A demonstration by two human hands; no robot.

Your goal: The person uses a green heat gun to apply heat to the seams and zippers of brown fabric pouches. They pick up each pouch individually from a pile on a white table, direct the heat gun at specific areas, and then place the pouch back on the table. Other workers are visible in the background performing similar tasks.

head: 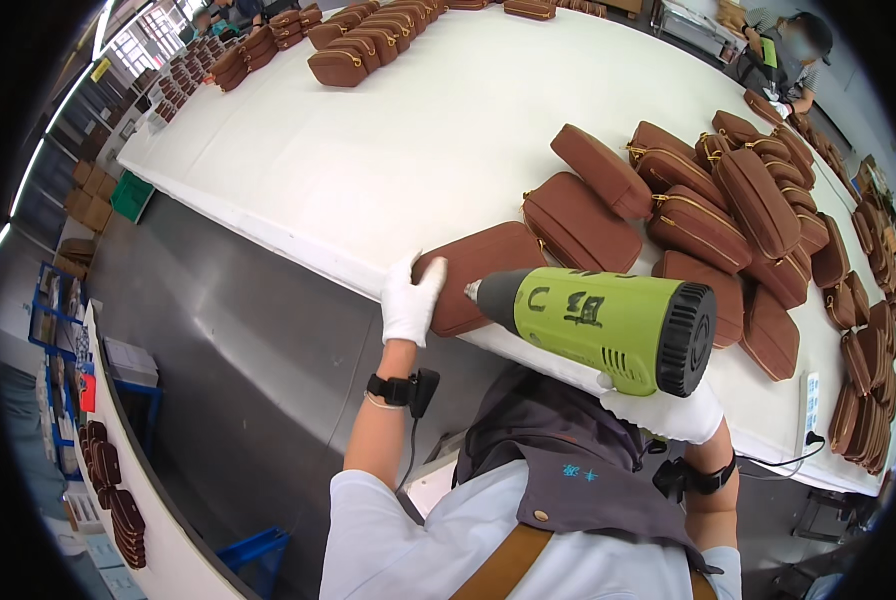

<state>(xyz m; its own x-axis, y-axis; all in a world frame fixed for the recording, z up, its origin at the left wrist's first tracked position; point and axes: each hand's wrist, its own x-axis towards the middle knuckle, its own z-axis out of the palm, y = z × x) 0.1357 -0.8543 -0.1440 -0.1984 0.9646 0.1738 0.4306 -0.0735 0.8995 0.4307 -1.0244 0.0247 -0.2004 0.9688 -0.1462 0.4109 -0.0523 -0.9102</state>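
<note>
My right hand (677,412), in a white glove, grips a green heat gun (590,319) with a black rear cap and handwritten marks. Its metal nozzle points left, over a brown zippered pouch (485,262) at the table's near edge. The handle is mostly hidden behind the gun's body. My left hand (410,300), also gloved, holds the left end of that pouch, thumb on its upper face. Just beyond it, another brown pouch (583,225) lies flat on the white table (418,165).
Brown pouches (755,202) with gold zippers are heaped on the right. More pouches (365,49) stand in rows at the far side. A power strip (809,409) with a plugged-in cord lies near the right edge. A co-worker (785,60) stands at the far right.
</note>
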